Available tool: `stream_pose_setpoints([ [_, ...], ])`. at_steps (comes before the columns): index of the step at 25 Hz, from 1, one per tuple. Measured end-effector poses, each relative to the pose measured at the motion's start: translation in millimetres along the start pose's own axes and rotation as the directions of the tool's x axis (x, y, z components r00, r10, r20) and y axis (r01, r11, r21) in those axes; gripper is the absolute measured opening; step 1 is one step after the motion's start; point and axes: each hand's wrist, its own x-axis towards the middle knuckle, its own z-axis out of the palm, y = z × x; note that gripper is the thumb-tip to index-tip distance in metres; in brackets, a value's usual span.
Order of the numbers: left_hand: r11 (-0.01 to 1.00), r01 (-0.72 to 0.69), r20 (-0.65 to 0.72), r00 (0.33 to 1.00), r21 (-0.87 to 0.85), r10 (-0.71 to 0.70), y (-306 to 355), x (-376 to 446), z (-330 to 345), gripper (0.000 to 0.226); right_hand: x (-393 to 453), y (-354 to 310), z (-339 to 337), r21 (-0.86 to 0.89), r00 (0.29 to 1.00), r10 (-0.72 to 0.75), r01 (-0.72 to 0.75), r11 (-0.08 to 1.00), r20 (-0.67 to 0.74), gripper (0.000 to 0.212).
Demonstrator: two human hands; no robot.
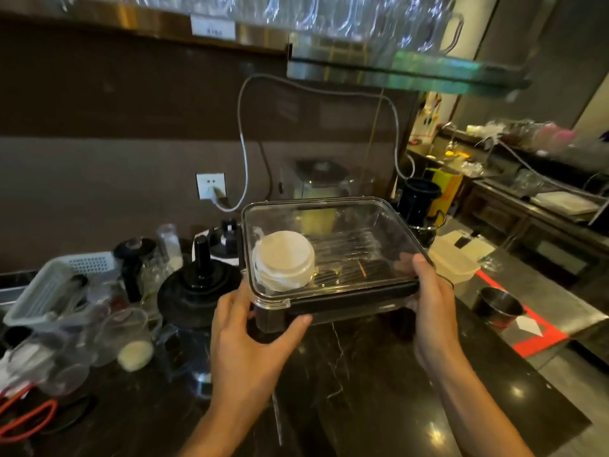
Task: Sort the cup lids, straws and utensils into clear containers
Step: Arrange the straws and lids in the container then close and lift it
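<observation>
Head view shows both hands lifting a clear container [333, 255] above the dark marble counter [379, 374], toward the counter's far edge. The left hand [250, 338] grips the container's near left corner, thumb curled along the front wall under the lid rim. The right hand [431, 308] holds the near right corner, thumb pressed on top of the closed lid and fingers wrapped beneath. Inside, a stack of white cup lids [284, 261] lies on its side against the left wall, leaning on a ribbed insert; the remaining space holds little else that I can make out.

The box looks like stiff, smooth plastic, light with so little in it, and probably a bit slippery. Gripping at two opposite corners seems sound; the rim gives the thumbs something to catch. The lids are thin and loose, so tilting would likely send them sliding toward the right wall. Keeping it level looks wise. Blender parts and a white basket [49, 288] crowd the counter's left edge.
</observation>
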Motion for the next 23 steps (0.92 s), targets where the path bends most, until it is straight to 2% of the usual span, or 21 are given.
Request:
stream_pose_setpoints([
  [7, 0.987, -0.163, -0.059, 0.985, 0.011, 0.164, 62, 58, -12, 0.084, 31, -63, 4, 0.083, 0.993, -0.086, 0.080, 0.993, 0.077, 0.032],
  [13, 0.963, -0.270, -0.129, 0.955, -0.005, 0.268, 108, 78, -12, 0.083, 48, -110, 3, 0.092, 0.983, -0.175, 0.170, 0.981, 0.047, 0.034],
  [15, 0.951, -0.310, -0.148, 0.941, -0.008, 0.306, 124, 81, -11, 0.085, 51, -125, 0, 0.094, 0.968, -0.247, 0.243, 0.965, 0.035, 0.039],
  [18, 0.935, -0.354, -0.178, 0.919, 0.021, 0.352, 149, 91, -7, 0.087, 65, -143, -8, 0.142, 0.948, -0.317, 0.312, 0.939, 0.014, 0.056],
  [23, 0.907, -0.420, -0.161, 0.894, 0.025, 0.418, 188, 125, 11, 0.085, 92, -180, -18, 0.183, 0.905, -0.418, 0.398, 0.899, 0.082, 0.057],
])
